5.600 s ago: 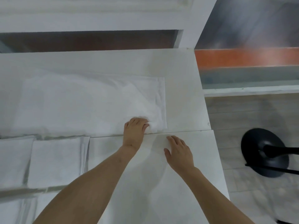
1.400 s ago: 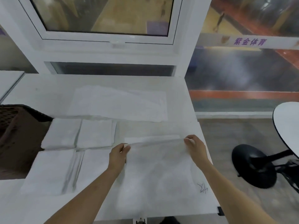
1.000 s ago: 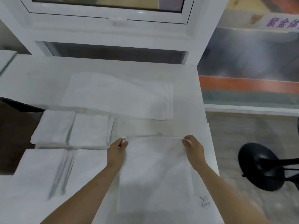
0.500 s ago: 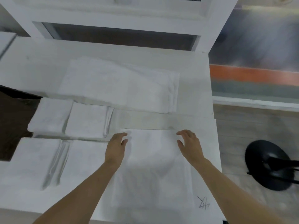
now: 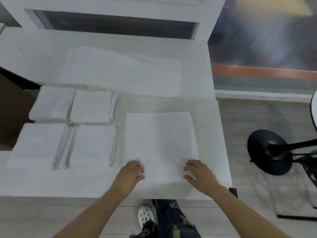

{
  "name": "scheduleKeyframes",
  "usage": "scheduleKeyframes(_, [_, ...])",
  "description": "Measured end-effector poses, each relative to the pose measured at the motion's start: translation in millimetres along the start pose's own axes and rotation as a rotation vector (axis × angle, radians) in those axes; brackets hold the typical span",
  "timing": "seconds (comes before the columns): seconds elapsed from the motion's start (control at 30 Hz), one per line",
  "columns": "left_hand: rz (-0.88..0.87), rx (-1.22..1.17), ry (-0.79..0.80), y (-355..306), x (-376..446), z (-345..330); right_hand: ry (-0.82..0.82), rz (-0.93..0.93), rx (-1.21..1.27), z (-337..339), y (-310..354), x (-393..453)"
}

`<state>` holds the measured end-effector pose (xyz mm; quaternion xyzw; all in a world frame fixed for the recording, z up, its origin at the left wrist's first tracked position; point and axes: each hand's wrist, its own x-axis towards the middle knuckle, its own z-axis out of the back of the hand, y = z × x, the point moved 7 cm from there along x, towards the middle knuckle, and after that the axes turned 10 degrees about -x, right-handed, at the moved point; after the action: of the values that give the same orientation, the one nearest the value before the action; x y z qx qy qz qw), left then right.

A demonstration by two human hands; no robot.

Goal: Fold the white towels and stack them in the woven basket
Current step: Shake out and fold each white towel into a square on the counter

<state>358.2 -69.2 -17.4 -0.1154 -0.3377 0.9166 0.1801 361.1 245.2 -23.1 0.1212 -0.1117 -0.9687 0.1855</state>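
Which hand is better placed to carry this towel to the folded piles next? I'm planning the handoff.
Left, probably. The left hand rests on the towel at its near-left corner, beside the folded piles; the right hand sits on the far side.

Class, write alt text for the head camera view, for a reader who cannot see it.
A person's left hand and right hand rest on the near edge of a half-folded white towel on a white table. Four folded towels lie to its left, and an unfolded towel lies behind.
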Motion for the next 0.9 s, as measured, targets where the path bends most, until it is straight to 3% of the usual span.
scheduleKeyframes(0.17, [-0.05, 0.097, 0.095, 16, -31, -7, 0.116, -0.01, -0.032, -12, -3, -26])
scheduleKeyframes(0.33, [-0.104, 0.166, -0.083, 13, -36, 12, 0.046, -0.087, -0.019, 0, 2, -18])
scheduleKeyframes(0.5, [0.114, 0.05, -0.061, 5, -29, 46, -0.005, -0.235, 0.109, 46, 1, -17])
scheduleKeyframes(0.9, [0.187, -0.059, -0.25, 10, 77, 114, -0.154, -0.355, 0.31, 123, -29, 65])
